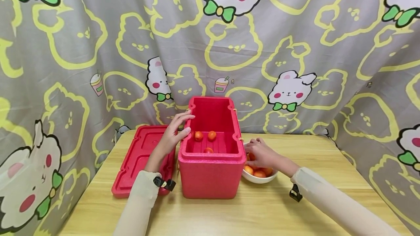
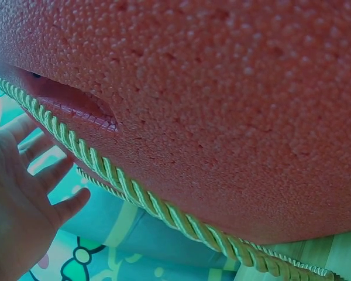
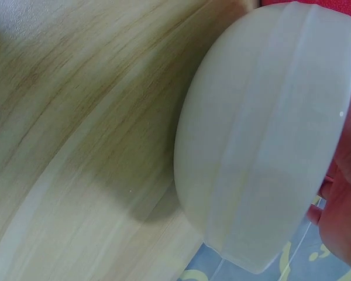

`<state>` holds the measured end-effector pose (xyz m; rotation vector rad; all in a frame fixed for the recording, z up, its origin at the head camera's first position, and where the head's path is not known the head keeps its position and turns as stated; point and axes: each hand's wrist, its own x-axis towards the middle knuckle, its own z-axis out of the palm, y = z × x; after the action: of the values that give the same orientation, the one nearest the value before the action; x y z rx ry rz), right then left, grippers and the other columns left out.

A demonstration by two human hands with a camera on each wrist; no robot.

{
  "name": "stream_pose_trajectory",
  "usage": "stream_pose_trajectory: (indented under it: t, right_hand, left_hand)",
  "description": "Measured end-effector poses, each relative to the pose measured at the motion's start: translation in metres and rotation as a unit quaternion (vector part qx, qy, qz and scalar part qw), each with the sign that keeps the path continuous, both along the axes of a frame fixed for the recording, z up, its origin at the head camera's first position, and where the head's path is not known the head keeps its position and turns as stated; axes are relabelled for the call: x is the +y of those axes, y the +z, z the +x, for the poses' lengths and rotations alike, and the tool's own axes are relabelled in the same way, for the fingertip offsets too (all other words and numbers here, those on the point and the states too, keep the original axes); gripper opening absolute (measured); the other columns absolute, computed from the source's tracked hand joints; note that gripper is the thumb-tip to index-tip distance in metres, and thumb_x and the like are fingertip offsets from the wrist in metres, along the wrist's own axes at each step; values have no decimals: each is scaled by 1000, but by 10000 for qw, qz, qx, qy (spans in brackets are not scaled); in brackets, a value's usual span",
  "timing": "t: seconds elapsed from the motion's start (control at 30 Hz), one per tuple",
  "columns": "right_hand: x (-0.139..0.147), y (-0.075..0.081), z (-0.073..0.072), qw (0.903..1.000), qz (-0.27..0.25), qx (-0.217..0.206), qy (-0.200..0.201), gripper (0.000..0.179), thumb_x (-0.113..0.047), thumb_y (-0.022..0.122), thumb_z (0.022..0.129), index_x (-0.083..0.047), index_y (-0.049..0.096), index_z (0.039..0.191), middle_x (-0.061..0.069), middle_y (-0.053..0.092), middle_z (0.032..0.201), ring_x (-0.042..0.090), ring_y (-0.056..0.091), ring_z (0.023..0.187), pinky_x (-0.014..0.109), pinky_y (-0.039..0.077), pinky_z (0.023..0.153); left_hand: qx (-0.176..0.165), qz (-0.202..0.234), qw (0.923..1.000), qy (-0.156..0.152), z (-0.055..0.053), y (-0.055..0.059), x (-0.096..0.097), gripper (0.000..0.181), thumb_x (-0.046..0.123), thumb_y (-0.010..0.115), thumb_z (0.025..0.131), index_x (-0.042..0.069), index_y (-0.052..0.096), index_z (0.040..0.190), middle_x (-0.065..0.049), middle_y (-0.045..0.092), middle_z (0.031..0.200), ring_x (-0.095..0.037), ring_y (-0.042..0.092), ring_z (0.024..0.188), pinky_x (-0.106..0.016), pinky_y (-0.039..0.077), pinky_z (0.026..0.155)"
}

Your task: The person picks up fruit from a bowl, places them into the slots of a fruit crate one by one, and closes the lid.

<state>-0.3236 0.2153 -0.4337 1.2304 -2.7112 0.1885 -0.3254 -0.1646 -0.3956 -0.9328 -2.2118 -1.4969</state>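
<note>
A red foam box [image 1: 208, 179] stands uncovered on the table, with 3 small round orange-red fruits, one of them this fruit [image 1: 212, 135], showing on its floor. My left hand [image 1: 172, 134] is at the box's left rim, its fingers extended and thumb spread. In the left wrist view a yellow twisted rope [image 2: 146, 196] runs along the box's side beside that hand. To the right of the box sits a white bowl [image 1: 259, 180] holding several orange fruits [image 1: 260, 173]. My right hand [image 1: 262, 154] reaches over the bowl among them; its fingertips are hidden, so its hold cannot be seen.
A red lid [image 1: 129, 166] lies on the wooden table [image 1: 315, 192] left of the box, partly behind my left forearm. Behind the table hangs a grey curtain [image 1: 183, 39] with cartoon animals. Black straps [image 1: 295, 193] are on both wrists.
</note>
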Motion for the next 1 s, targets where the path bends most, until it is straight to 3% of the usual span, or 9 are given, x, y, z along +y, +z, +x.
stream_pose_trajectory:
  t: [0.67, 1.0]
  right_hand:
    - [1, 8, 0, 9996, -190, 209, -57, 27, -33, 83, 81, -16, 76, 102, -3, 73, 92, 17, 55, 96, 54, 38, 92]
    - [4, 17, 0, 9975, -494, 507, 11, 25, -20, 85, 78, -11, 76, 100, 1, 73, 91, 19, 55, 92, 44, 34, 83]
  left_hand:
    - [15, -3, 10000, 0, 2, 0, 2, 49, 20, 60, 95, 16, 56, 144, -7, 39, 160, -25, 32, 151, -64, 41, 112]
    - [9, -3, 10000, 13, 2, 0, 1, 49, 20, 60, 95, 16, 55, 144, -8, 38, 160, -25, 32, 150, -64, 41, 112]
